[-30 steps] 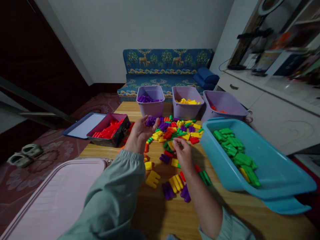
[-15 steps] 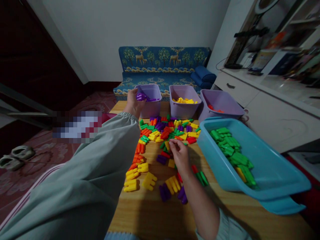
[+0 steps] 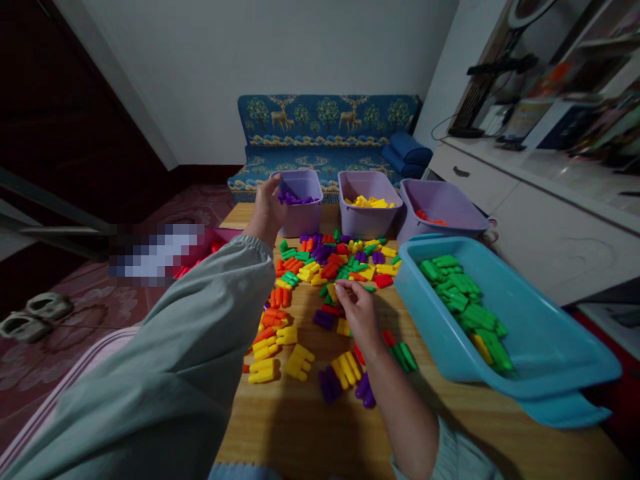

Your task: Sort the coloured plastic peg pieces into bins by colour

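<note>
My left hand (image 3: 267,208) is stretched out to the near left rim of the left lilac bin (image 3: 305,217), which holds purple blocks (image 3: 294,198). Its fingers look loosely spread and nothing shows in them. My right hand (image 3: 353,309) rests over the pile of coloured plastic blocks (image 3: 335,263) on the wooden table (image 3: 320,427), fingertips pinched on a small block I cannot make out. Yellow blocks (image 3: 299,361) and purple blocks (image 3: 330,383) lie just in front of my right wrist.
A middle lilac bin (image 3: 369,220) holds yellow blocks; a right lilac bin (image 3: 445,203) holds red ones. A large blue tub (image 3: 545,353) with green blocks overhangs the table's right side. A patterned sofa (image 3: 325,127) stands behind. Slippers (image 3: 30,317) lie on the floor at left.
My left hand carried purple blocks from over the pile to the left bin; they are no longer in it. My right hand has stayed over the pile.
</note>
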A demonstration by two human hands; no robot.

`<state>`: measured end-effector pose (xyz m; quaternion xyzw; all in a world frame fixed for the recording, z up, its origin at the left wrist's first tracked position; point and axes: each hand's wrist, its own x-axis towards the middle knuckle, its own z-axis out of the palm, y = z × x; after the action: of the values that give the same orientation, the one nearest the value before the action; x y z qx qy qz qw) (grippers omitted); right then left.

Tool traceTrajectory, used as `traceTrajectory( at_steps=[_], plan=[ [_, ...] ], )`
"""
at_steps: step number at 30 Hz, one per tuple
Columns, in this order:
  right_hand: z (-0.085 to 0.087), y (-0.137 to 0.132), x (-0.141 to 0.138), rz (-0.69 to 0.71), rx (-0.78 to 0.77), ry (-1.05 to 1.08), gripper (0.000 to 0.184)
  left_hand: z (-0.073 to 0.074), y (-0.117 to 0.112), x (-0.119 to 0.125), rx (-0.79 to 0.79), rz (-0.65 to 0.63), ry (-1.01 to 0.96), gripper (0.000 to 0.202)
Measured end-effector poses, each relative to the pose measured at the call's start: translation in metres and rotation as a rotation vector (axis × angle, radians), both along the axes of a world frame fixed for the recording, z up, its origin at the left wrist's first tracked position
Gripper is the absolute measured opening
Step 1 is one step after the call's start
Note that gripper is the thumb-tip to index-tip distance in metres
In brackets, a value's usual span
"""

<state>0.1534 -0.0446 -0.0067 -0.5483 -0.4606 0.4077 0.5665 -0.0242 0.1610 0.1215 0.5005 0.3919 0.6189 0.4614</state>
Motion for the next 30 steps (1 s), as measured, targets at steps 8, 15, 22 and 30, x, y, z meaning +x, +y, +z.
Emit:
traceTrajectory(
  at_steps=[8, 15, 22, 30],
  plan=[
    [-0.001, 0.001, -0.002, 0.017, -0.052, 0.05, 0.044, -0.042, -0.084, 0.011, -0.14, -0.026, -0.059, 0.045],
    [-0.001, 0.003, 0.004, -0.011, -0.007, -0.055, 0.037, -0.091, -0.182, 0.022, -0.187, -0.25, 0.668, 0.03],
    [0.005, -0.001, 0.009, 0.004, 0.161, -0.655, 0.042, -0.106, -0.214, 0.033, 0.055, -0.134, 1.165, 0.058],
    [0.004, -0.005, 0.005, 0.067, 0.089, -0.896, 0.035, -0.115, -0.207, 0.029, 0.051, 0.048, 1.196, 0.036]
  ],
)
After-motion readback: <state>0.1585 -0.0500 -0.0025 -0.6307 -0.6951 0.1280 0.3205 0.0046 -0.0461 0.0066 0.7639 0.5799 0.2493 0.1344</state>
